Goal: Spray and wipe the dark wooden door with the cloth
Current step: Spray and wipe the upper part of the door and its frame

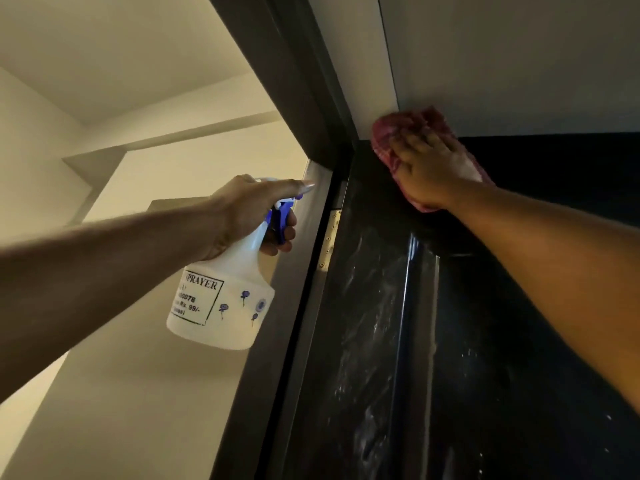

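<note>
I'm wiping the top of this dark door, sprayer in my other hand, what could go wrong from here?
The cloth under your right hand overlaps the pale wall above the door, so it may smear grime there. The spray bottle in your left hand aims near the hinge; a stray squeeze could wet it.

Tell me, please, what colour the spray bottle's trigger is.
Blue trigger, on a white bottle; head view.

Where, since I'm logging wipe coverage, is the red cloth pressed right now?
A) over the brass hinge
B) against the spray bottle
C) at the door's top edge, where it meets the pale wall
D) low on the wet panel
C: the right hand presses the red cloth flat at the top of the dark door, above the hinge; the left hand holds the spray bottle apart.
</note>
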